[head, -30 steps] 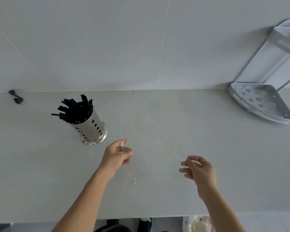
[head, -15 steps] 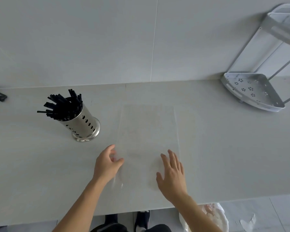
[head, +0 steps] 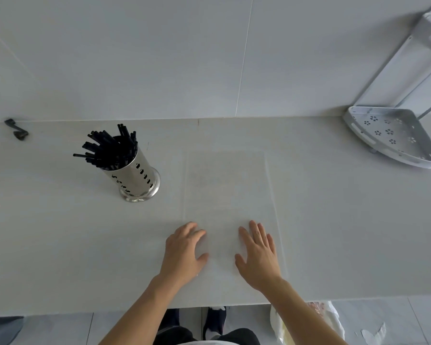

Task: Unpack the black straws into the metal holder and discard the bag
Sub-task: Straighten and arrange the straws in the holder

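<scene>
Clear plastic, almost the same pale grey as the surface under it, lies flat on the table (head: 60, 232): this is the empty bag (head: 228, 192), its long edges running away from the person toward the wall. Both hands rest palm down on its near end. The left hand (head: 184, 250) sits at the bag's left edge with its fingers (head: 193, 231) loosely together and slightly bent, thumb out to the right. The right hand (head: 258, 255) lies flat just beside it on the bag's right half, fingers (head: 258, 232) straight and a little spread, thumb pointing left; the two thumbs are near each other but apart.

The black straws (head: 110, 149) stand bunched and fanned out in the metal holder (head: 137, 179), a perforated shiny cylinder standing left of the bag, not touching it.

At the far right of the table stands a white corner rack (head: 393, 135) with flower-shaped holes. A small dark object (head: 16, 129), too small to identify, lies at the far left by the wall. Below the table's near edge a white plastic bin bag (head: 326, 322) shows on the floor.
</scene>
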